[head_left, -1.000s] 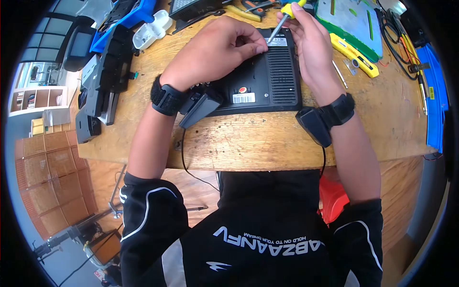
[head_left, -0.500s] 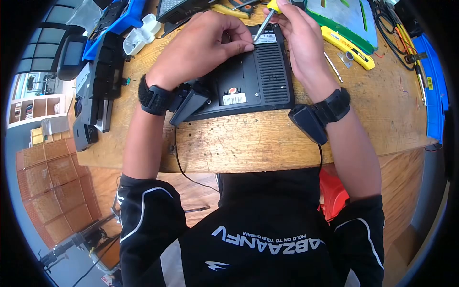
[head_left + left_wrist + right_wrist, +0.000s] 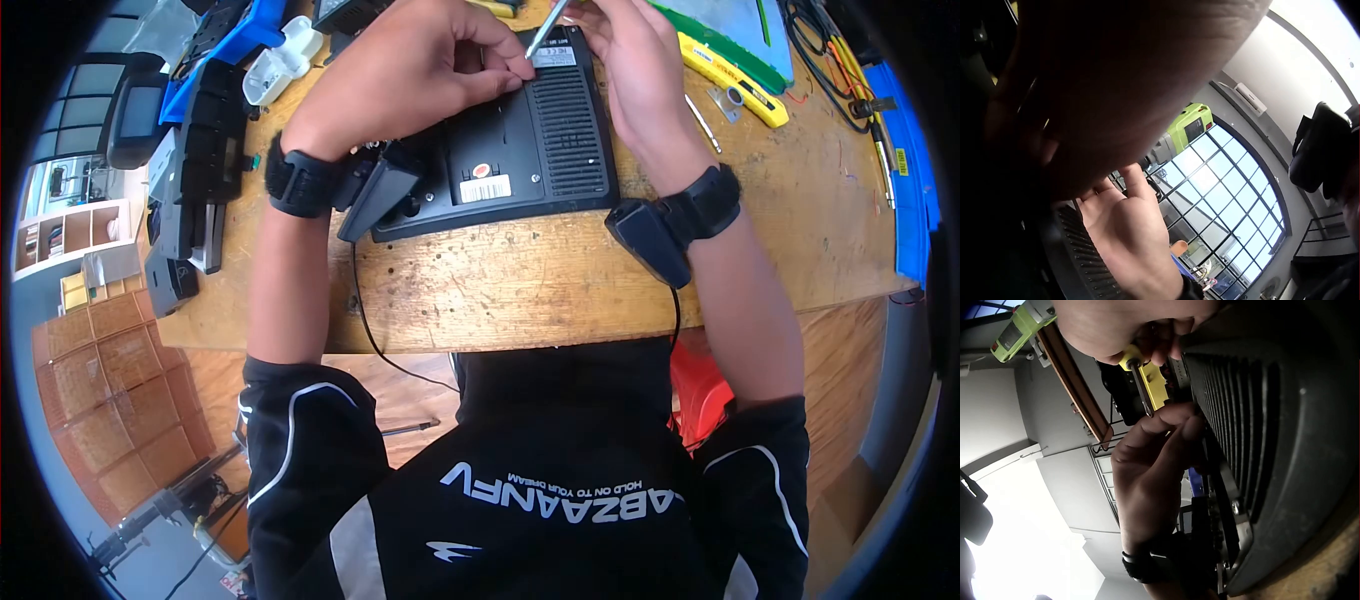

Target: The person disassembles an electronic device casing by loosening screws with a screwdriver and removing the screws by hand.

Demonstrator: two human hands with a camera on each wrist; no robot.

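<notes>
Black casings (image 3: 215,120): piled on the wooden table (image 3: 470,290), at nine o'clock from the black device (image 3: 505,150) in the head view.
Blue tray (image 3: 262,30): next to them, toward ten o'clock.
White box (image 3: 302,42): open, just beside the tray, also at ten.
Left hand (image 3: 410,75): on the device's ten o'clock side; thumb and forefinger tips meet at its surface, though whether they pinch anything I cannot tell.
Black device: lies on the table between both hands, vent slots (image 3: 572,135) along its three o'clock side, barcode sticker (image 3: 485,188) toward six, printed label (image 3: 554,58) at one.
Screwdriver (image 3: 546,29): yellow handle, metal shaft slanting down; its tip ends by the left forefinger, touching or just apart, I cannot tell.
Right hand (image 3: 638,85): at two o'clock, fingers curled round the screwdriver's handle.
Metal rod (image 3: 703,125): between right hand and cutter.
Yellow cutter (image 3: 735,80): between two and three.
Cables (image 3: 832,60): looped farther out, same direction.
Blue bin (image 3: 908,220): at three, by the table's edge.
</notes>
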